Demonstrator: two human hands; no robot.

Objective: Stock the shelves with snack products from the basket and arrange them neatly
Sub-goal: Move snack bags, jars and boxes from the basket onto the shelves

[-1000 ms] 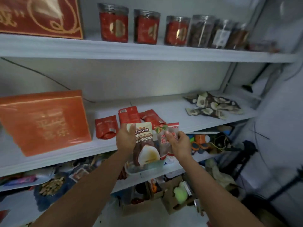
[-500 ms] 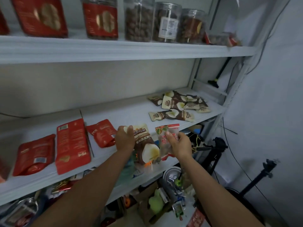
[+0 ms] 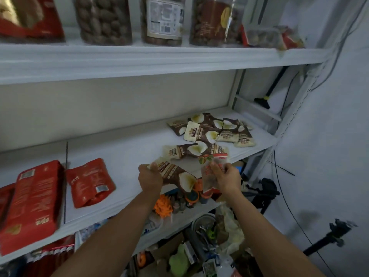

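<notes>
My left hand [image 3: 150,177] grips a brown and cream snack packet [image 3: 177,175] by its top edge, just above the front of the white middle shelf [image 3: 123,154]. My right hand [image 3: 226,177] pinches a clear packet with red print [image 3: 211,170] beside it, near the shelf's front edge. A loose pile of matching brown and cream packets [image 3: 211,132] lies on the shelf to the back right, one packet [image 3: 189,150] close behind my hands. No basket shows.
Red pouches [image 3: 89,181] and a red box [image 3: 32,198] lie on the shelf's left part. Jars of nuts [image 3: 103,19] line the top shelf [image 3: 139,56]. Lower shelves hold clutter, an orange toy [image 3: 162,206] among it. A tripod [image 3: 331,236] stands at the right by the wall.
The view has swung right and closer to the shelf. Both hands carried their packets forward toward the brown packet pile; the orange box at the left has left the view.
</notes>
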